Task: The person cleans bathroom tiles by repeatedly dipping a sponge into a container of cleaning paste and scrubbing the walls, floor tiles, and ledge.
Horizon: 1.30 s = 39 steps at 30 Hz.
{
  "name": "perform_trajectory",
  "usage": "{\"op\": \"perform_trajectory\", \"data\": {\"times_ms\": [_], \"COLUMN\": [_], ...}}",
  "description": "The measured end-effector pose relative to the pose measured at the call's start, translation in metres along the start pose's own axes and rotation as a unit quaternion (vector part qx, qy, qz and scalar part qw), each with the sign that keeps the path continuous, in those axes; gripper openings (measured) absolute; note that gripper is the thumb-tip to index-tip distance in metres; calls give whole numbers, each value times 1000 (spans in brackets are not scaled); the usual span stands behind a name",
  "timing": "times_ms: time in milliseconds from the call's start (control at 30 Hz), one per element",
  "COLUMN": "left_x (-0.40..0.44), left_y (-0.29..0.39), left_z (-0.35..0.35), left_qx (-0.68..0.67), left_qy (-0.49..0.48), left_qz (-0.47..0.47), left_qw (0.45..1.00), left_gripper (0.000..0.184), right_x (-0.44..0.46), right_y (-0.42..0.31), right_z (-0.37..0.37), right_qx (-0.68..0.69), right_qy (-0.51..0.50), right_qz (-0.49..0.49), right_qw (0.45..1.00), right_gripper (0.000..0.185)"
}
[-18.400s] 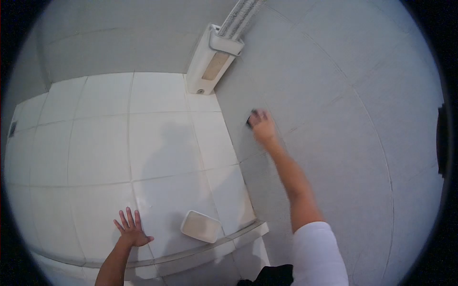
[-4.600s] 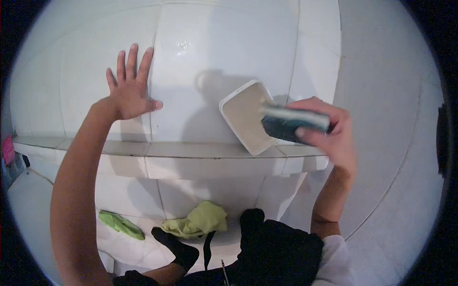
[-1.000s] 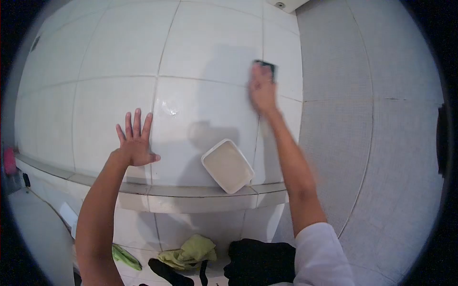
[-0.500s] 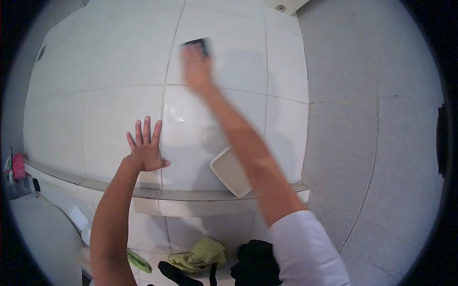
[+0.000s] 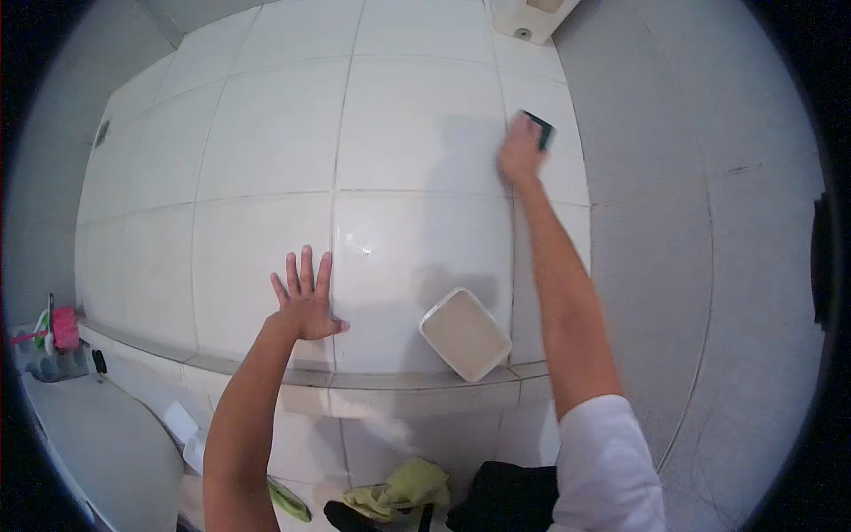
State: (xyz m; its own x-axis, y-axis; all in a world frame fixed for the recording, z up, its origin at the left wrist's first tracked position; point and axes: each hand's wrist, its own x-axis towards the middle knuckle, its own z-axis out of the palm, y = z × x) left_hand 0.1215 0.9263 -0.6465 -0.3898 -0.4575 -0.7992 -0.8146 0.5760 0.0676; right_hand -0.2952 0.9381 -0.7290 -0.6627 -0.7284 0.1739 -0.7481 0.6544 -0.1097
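Note:
My right hand (image 5: 521, 158) reaches far out to the right side of the white tiled floor (image 5: 266, 133), closed over a dark green scouring pad (image 5: 542, 131). The pad appears pressed on the tile close to the grey wall; the hand is slightly blurred. Flat on the tile, fingers spread and holding nothing, rests my left hand (image 5: 308, 308), near a grout line. Between my arms stands a white rectangular tub (image 5: 440, 307) with cloudy, greyish-beige contents. A wet shine (image 5: 359, 244) shows on the tile in front of my left hand.
A low raised tiled edge (image 5: 425, 381) runs across in front of me. Below it are a yellow-green cloth (image 5: 417, 483) and a black cloth (image 5: 505, 496). A grey wall (image 5: 656, 222) rises on the right. A pink item (image 5: 65, 328) sits far left; a white fixture (image 5: 530, 18) stands at the back.
My right hand has swept the pad from the middle back of the floor to its right side. The view has shifted slightly, and the tub is now fully uncovered. My left hand stays planted.

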Motion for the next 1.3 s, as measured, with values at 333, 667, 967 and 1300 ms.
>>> {"op": "perform_trajectory", "data": {"times_ms": [333,667,967,1300], "left_x": [4,1,-12,45], "left_y": [-1,-2,-8,-26], "left_z": [1,4,51,3], "left_qx": [16,-14,-171,-271], "left_qy": [-12,25,430,512], "left_qz": [-16,16,90,65], "left_qw": [1000,999,882,813], "left_gripper": [124,123,87,60], "right_x": [-140,-124,-249,-344], "right_y": [-210,-48,-121,53], "right_z": [-32,25,-119,-162], "right_qx": [210,-174,193,101], "right_qy": [-150,23,-85,-160], "right_qz": [-516,-193,-343,-52], "right_qw": [817,965,915,981], "right_gripper": [40,57,41,77]}}
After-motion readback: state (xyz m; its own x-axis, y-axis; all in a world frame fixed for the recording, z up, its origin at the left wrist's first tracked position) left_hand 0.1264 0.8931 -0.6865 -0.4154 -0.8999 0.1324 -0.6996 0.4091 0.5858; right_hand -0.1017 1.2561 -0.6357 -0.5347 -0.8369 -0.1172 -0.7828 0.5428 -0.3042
